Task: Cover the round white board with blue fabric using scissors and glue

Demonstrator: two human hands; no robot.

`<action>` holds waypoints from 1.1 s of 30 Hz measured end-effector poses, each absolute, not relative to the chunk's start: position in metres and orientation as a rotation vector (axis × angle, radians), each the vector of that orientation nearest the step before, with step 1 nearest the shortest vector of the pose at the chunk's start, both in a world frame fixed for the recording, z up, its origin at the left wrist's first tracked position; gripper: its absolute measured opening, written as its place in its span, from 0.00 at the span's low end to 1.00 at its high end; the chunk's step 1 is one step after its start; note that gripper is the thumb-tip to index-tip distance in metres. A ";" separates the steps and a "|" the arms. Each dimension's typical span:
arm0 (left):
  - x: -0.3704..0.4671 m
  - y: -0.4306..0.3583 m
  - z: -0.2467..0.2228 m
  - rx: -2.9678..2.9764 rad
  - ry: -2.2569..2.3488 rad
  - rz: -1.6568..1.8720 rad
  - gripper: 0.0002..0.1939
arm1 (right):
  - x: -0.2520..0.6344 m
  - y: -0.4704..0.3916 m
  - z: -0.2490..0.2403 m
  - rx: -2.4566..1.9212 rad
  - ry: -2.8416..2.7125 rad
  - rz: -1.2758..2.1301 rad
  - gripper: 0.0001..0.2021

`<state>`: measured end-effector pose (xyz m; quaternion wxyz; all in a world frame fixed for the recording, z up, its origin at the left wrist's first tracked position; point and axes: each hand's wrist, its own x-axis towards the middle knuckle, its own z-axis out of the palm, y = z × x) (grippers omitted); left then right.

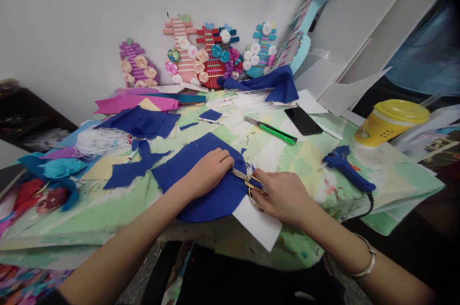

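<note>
A dark blue sheet (212, 202), of paper or cloth, lies at the table's front with a curved outer edge. My left hand (214, 169) rests on it with fingers bent together, pinching it near its right side. Gold-handled scissors (247, 179) are in my right hand (282, 194), their handles looped around its fingers. The blades point left at the sheet's right edge, close to my left fingertips. Small blue scraps (243, 151) lie just beyond the blades. Under the sheet's right edge, a white card (260, 223) sticks out towards me.
Behind the sheet lie a green utility knife (275, 131) and a black phone (304, 120). To the right are a blue glue gun (348, 168) and a yellow lidded cup (390, 123). Blue pieces (125, 170) and white strings (102, 142) are at left; flower-decorated guitar shapes (212, 55) lean against the wall.
</note>
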<state>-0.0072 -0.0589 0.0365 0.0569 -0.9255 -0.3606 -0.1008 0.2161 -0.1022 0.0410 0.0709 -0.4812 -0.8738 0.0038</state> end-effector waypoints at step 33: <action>-0.016 -0.043 0.047 -3.051 -1.516 -0.774 0.07 | 0.203 -0.090 0.053 -1.432 -2.665 -0.017 0.12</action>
